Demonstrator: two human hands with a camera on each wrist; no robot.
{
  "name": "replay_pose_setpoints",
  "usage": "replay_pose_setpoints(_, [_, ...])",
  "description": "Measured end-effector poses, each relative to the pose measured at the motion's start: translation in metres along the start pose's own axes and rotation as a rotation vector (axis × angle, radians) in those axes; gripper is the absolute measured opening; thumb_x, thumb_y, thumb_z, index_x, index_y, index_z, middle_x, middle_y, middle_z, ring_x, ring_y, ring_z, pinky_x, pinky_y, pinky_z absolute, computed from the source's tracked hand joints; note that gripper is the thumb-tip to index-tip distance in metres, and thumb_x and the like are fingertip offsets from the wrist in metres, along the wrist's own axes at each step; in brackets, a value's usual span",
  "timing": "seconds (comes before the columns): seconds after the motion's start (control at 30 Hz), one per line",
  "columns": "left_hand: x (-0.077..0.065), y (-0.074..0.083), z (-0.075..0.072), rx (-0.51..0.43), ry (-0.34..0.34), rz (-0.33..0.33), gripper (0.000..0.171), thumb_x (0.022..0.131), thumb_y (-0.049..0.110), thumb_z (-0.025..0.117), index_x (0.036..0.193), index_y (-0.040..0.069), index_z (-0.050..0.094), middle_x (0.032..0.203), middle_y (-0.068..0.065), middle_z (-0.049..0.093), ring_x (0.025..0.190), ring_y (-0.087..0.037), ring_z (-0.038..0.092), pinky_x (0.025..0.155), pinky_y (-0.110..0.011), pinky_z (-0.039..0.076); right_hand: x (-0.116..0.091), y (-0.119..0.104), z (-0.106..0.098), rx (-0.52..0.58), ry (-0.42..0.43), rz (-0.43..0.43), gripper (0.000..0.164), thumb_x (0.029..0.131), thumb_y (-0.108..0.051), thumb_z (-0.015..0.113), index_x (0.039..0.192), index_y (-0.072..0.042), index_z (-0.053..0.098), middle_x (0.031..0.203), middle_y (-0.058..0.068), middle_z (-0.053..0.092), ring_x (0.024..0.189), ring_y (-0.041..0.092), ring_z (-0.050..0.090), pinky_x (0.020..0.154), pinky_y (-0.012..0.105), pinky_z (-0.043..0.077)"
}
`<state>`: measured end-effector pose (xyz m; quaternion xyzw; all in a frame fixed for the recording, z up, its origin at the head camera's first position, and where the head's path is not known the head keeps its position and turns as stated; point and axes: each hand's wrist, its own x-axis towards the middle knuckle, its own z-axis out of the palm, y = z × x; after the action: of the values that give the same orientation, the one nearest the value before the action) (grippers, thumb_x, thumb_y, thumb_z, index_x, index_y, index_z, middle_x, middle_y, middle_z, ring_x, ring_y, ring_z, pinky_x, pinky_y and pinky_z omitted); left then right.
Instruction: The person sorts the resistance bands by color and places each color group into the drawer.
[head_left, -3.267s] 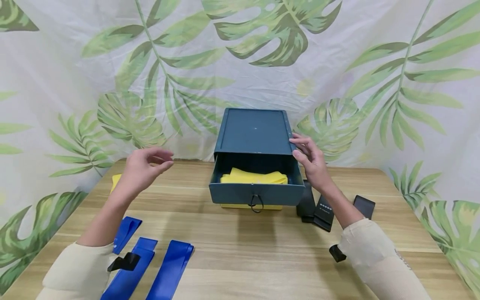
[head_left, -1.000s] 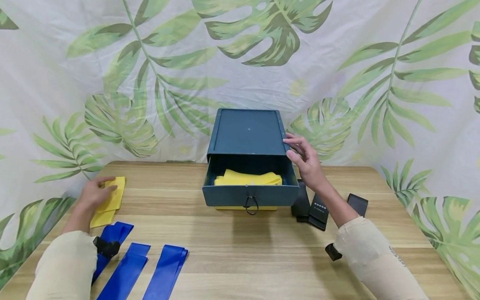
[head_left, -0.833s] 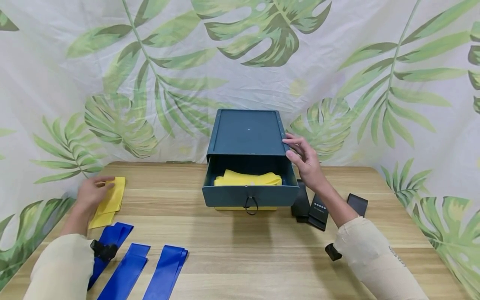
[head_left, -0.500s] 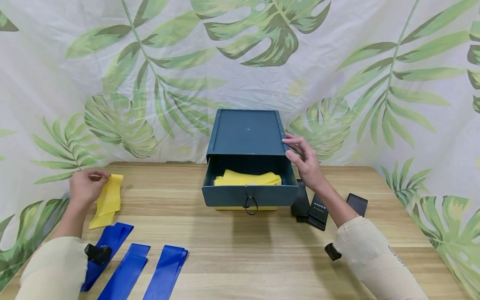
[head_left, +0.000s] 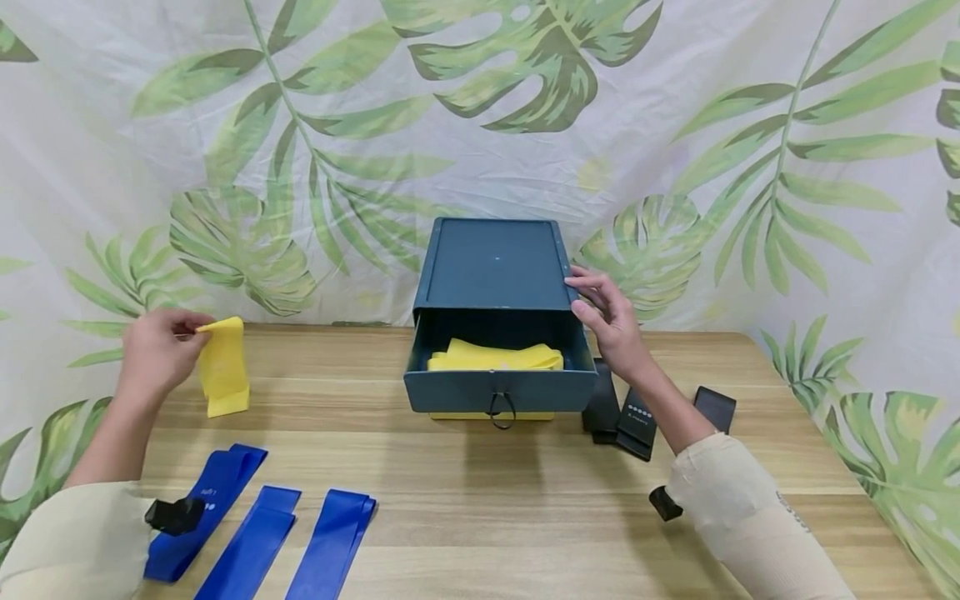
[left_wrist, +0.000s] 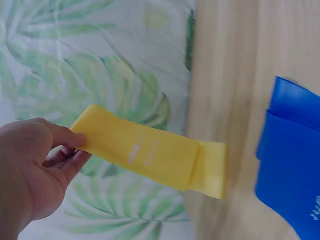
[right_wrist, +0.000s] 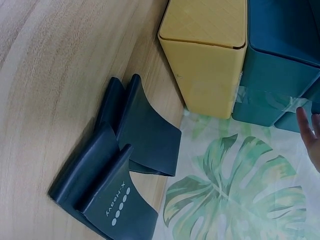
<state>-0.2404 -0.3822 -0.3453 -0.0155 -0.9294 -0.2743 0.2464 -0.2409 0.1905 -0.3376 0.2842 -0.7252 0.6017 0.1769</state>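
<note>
My left hand (head_left: 161,350) pinches one end of a yellow resistance band (head_left: 223,371) at the table's left. In the left wrist view the yellow band (left_wrist: 142,150) hangs from thumb and fingertips, small print on its face. My right hand (head_left: 615,321) rests its fingertips on the right edge of a dark blue drawer box (head_left: 495,262), fingers loosely bent. The box's top drawer (head_left: 457,392) stands pulled out, with folded yellow bands (head_left: 495,357) inside. At the edge of the right wrist view, the right hand's fingers (right_wrist: 306,125) lie against the box side.
Three blue resistance bands (head_left: 333,542) lie at the front left. Black bands (head_left: 639,425), one printed X-Heavy, lie right of the box, another black band (head_left: 715,408) farther right. A yellow drawer unit (right_wrist: 205,75) supports the blue one. A leaf-print cloth (head_left: 337,167) hangs behind the table (head_left: 465,533).
My left hand moved to the yellow band at the left, gripped its end and raised it off the table toward the back. The right hand has kept its place on the box.
</note>
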Motion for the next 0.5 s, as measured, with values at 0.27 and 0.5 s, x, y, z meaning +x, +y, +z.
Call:
replay_pose_setpoints(0.27, [-0.003, 0.035, -0.014, 0.022, -0.045, 0.03, 0.019, 0.099, 0.005, 0.066, 0.105, -0.013, 0.07, 0.1, -0.037, 0.069, 0.092, -0.054, 0.067, 0.058, -0.01, 0.035, 0.0, 0.002, 0.0, 0.004, 0.006, 0.0, 0.036, 0.103, -0.01, 0.05, 0.131, 0.013, 0.051, 0.157, 0.025, 0.041, 0.143, 0.046, 0.042, 0.116, 0.065, 0.033])
replay_pose_setpoints(0.5, [-0.006, 0.059, -0.021, 0.005, -0.071, 0.048, 0.021, 0.101, 0.01, 0.065, 0.109, -0.009, 0.066, 0.1, -0.033, 0.069, 0.072, 0.005, 0.056, 0.058, -0.012, 0.039, 0.0, 0.0, 0.0, 0.001, 0.006, 0.002, 0.036, 0.102, -0.007, 0.05, 0.131, 0.013, 0.051, 0.157, 0.026, 0.041, 0.144, 0.045, 0.042, 0.115, 0.065, 0.035])
